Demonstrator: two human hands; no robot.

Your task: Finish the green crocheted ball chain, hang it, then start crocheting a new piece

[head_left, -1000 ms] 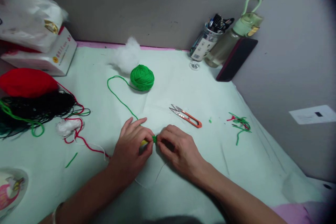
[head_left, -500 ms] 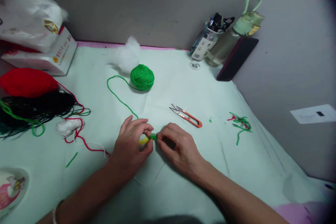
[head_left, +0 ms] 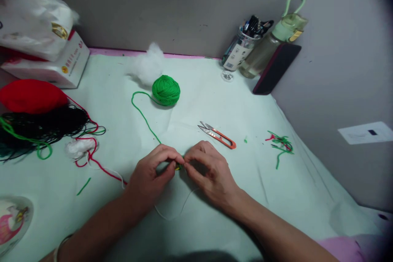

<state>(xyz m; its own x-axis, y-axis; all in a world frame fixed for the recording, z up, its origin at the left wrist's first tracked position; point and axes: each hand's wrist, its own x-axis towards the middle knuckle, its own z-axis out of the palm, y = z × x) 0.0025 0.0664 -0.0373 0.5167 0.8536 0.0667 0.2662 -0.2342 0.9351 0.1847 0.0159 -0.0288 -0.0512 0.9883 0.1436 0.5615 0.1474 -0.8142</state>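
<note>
1. Your left hand is curled nearly closed, its fingertips pinching a small green and yellow piece that is mostly hidden between your two hands.
2. Your right hand meets it from the other side, fingers bent and pinched on the same piece; both hands rest low on the bench.
3. A green yarn strand runs from your left fingers up to the green yarn ball, which sits well behind your hands.
4. The orange thread snips lie just beyond your right hand, apart from it.
5. Green and red yarn scraps lie further right.
6. A white stuffing tuft sits just behind the ball, and black yarn is heaped far left.
</note>
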